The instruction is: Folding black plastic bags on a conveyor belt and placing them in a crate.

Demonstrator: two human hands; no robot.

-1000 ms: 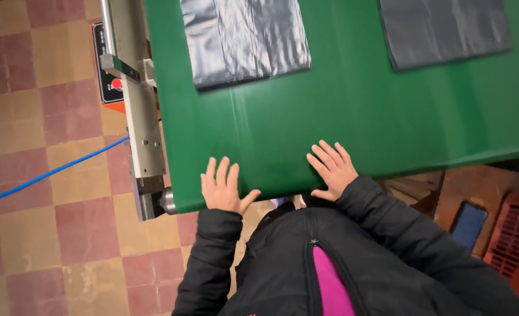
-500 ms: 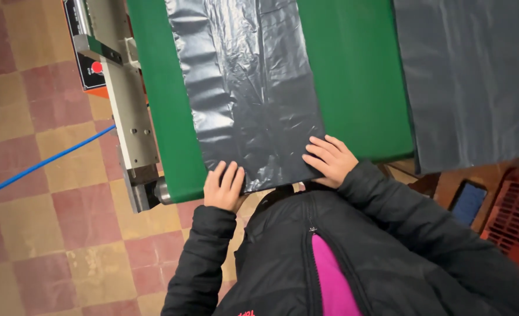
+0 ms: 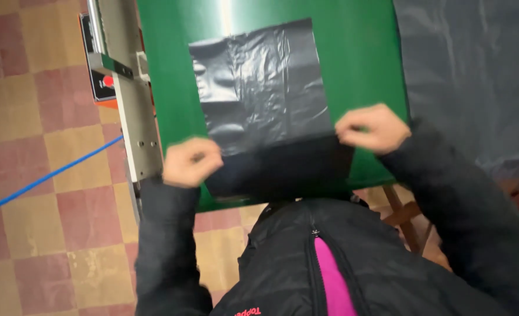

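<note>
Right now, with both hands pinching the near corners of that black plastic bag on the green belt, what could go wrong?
1. The left hand and right hand grip the thin, crinkled black plastic bag only at its near corners; uneven pull could stretch or tear the film.
2. The bag's near edge hangs past the end of the green conveyor belt; it might get drawn under the end.
3. The second dark plastic sheet lies close alongside; the two may overlap.

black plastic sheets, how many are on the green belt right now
2. One black plastic sheet lies mid-belt, its near edge pinched by the left hand and right hand. A second sheet lies at the right, cut off by the frame; more may be hidden.
</note>
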